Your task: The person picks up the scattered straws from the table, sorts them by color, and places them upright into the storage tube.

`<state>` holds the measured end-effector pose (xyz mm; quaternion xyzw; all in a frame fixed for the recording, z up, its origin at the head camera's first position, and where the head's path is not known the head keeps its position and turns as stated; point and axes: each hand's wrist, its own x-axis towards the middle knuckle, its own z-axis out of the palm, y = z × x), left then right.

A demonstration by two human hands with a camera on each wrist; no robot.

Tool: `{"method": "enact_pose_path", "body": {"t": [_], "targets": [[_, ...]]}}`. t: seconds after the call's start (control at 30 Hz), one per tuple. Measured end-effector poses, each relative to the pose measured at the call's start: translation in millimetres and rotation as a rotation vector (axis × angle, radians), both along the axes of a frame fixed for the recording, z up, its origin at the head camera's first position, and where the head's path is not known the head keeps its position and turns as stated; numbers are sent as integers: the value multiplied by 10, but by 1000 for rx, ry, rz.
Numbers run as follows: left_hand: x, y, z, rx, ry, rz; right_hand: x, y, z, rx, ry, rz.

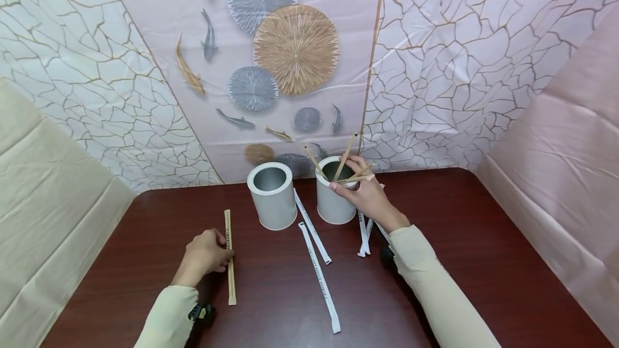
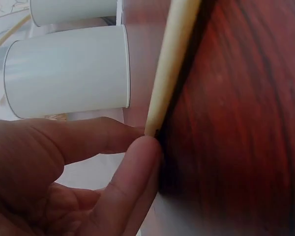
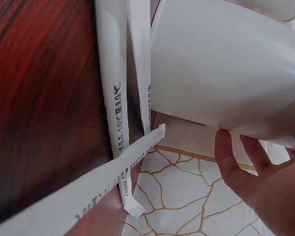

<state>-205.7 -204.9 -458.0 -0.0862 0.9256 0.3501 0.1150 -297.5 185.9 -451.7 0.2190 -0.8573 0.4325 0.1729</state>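
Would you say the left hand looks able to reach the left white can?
Likely yes; the left hand pinches a tan wrapped straw, but only bare tabletop separates it from the left white can.

Head view looks forward-down; wrist views sit close, seemingly sideways; all share cans (image 1: 273, 208).

There are two cans (image 1: 274, 211) on one counter (image 1: 271, 305). Tan straws (image 1: 231, 289) come to five in view: one at the left hand (image 1: 205, 254), four at the mouth of the right can (image 1: 333, 208), by the right hand (image 1: 371, 197). White straws (image 1: 319, 278) also come to five: two starting near the gap between the cans, three beside the right can. Two hands show, with two sleeves (image 1: 169, 313).
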Motion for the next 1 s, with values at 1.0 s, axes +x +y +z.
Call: {"method": "enact_pose_path", "body": {"t": [1.0], "targets": [[84, 1061, 1521, 352, 845, -187, 7, 2, -6, -4, 22, 5]]}}
